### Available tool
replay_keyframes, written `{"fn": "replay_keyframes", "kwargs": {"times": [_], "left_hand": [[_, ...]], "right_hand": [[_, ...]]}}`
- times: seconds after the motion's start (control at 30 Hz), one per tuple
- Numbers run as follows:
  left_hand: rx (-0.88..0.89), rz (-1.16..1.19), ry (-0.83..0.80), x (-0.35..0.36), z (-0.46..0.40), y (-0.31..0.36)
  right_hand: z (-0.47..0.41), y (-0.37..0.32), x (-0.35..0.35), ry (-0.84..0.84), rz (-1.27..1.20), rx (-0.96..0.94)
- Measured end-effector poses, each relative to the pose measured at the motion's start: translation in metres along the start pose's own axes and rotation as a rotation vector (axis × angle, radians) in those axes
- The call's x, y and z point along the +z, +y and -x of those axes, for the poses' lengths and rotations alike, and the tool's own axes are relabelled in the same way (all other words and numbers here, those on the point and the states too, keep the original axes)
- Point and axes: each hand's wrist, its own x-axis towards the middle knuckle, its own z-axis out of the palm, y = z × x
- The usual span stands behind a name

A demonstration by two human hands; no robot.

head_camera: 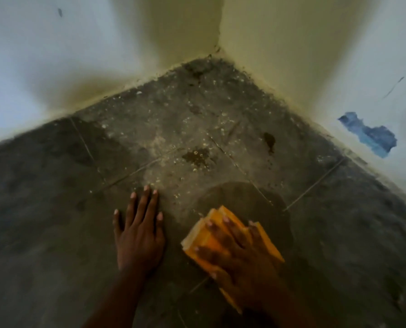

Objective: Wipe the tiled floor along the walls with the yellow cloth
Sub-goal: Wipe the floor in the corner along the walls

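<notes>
Wiping is mid-stroke: right hand [240,254], fingers spread, presses the yellow cloth [211,235] on the tiled floor [55,221]; left hand [139,229] braces flat. Next likely pushes toward the dusty corner [206,74].

Blue chipped paint patch [368,134]

One camera, worn on the person's head, looks forward and steeply down into a room corner. It sits close above the floor [197,129], which fills the lower and middle frame. The corner where the two walls [280,43] meet lies at top centre, far from the lens. The left hand [138,235] and the right hand [242,256] enter from the bottom edge, nearest the lens. The wide lens bends the wall bases outward. There is no second view.
</notes>
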Motion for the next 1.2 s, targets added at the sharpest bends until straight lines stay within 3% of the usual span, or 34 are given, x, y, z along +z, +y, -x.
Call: {"fn": "replay_keyframes", "kwargs": {"times": [0.1, 0.17, 0.23, 0.33, 0.43, 0.5, 0.53, 0.63, 0.7, 0.8, 0.87, 0.93, 1.0, 1.13, 1.2], "left_hand": [[-0.050, 0.034, 0.016, 0.001, 0.000, 0.001], [-0.118, 0.045, 0.034, 0.003, 0.000, 0.002], [-0.140, 0.027, 0.025, 0.004, -0.002, 0.000], [-0.118, -0.018, 0.014, 0.007, -0.009, 0.001], [-0.158, 0.071, -0.007, -0.010, -0.006, 0.003], [-0.107, 0.057, -0.019, -0.018, -0.015, -0.005], [-0.075, 0.031, -0.027, -0.023, -0.024, -0.016], [-0.043, -0.062, -0.024, -0.031, -0.060, -0.061], [-0.031, -0.064, -0.027, -0.032, -0.078, -0.085], [-0.020, -0.050, 0.027, -0.024, -0.085, -0.095], [-0.047, -0.039, 0.053, -0.026, -0.083, -0.093], [-0.085, -0.033, 0.048, -0.031, -0.083, -0.090], [-0.094, -0.039, 0.047, -0.030, -0.082, -0.090], [-0.045, -0.087, 0.016, -0.019, -0.088, -0.097], [-0.041, -0.091, 0.020, -0.019, -0.090, -0.097]], "right_hand": [[0.005, 0.044, -0.001, -0.041, -0.003, 0.254], [-0.038, 0.056, -0.001, 0.036, -0.074, 0.570], [-0.091, 0.043, 0.002, 0.088, -0.134, 0.692], [-0.109, 0.000, 0.007, 0.094, -0.154, 0.560], [-0.044, -0.033, 0.000, 0.008, -0.126, 0.217], [-0.021, -0.024, -0.009, -0.040, -0.138, 0.143], [-0.025, -0.013, -0.007, -0.054, -0.143, 0.169], [-0.090, -0.001, 0.000, 0.027, -0.140, 0.532], [-0.148, -0.019, 0.001, 0.053, -0.193, 0.651], [-0.174, -0.054, 0.007, 0.117, -0.157, 0.394], [-0.146, -0.056, 0.008, 0.024, -0.095, 0.058], [-0.120, -0.029, 0.001, -0.093, -0.041, -0.128], [-0.125, 0.007, -0.005, -0.102, 0.016, -0.062], [-0.210, -0.001, -0.012, -0.005, -0.075, 0.429], [-0.248, -0.027, -0.011, -0.009, -0.117, 0.452]]}}
